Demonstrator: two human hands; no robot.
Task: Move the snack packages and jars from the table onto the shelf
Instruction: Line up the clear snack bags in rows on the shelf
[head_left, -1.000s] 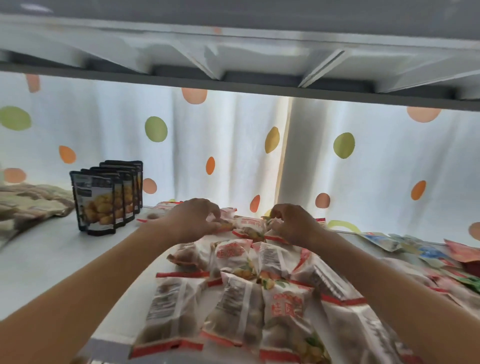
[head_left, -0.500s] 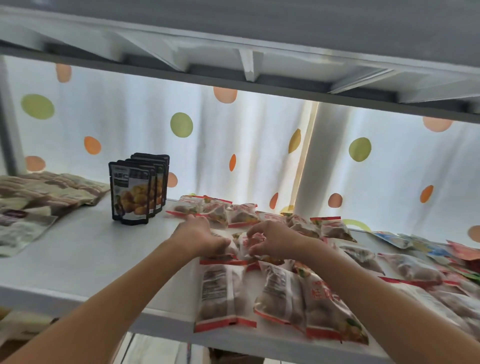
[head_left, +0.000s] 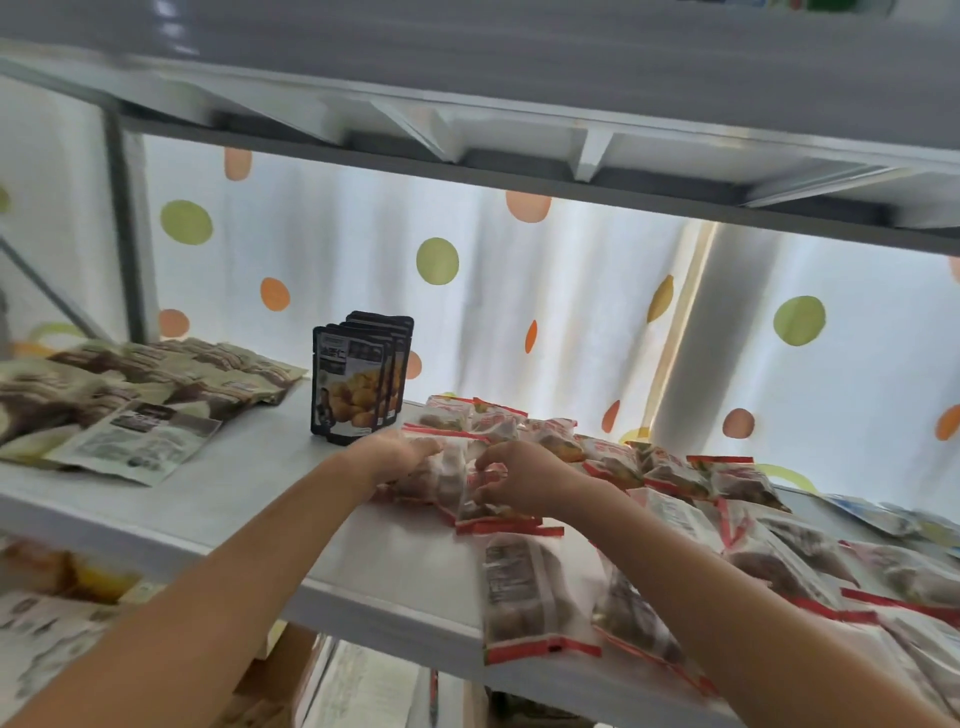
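Left hand (head_left: 400, 457): centre of frame, fingers curled onto the clear red-edged snack packets (head_left: 452, 475) lying on the white shelf board (head_left: 249, 499); gripping the left end of that small bunch.
Right hand (head_left: 524, 480): just right of the left hand, fingers bent, pinching the same bunch from its right side; exact finger contact blurred.
Held packets: flat on the shelf, centre frame, between the two hands.
Other red-edged packets (head_left: 540, 603): spread over the shelf from centre to lower right, several overlapping; two reach the front edge.
Black stand-up pouches (head_left: 358, 384): upright row, just left of and behind the left hand, not touching it.
Beige and brown flat sachets (head_left: 130, 395): fanned out at left of frame on the same board.
Backdrop: white curtain with green and orange dots (head_left: 439, 260).
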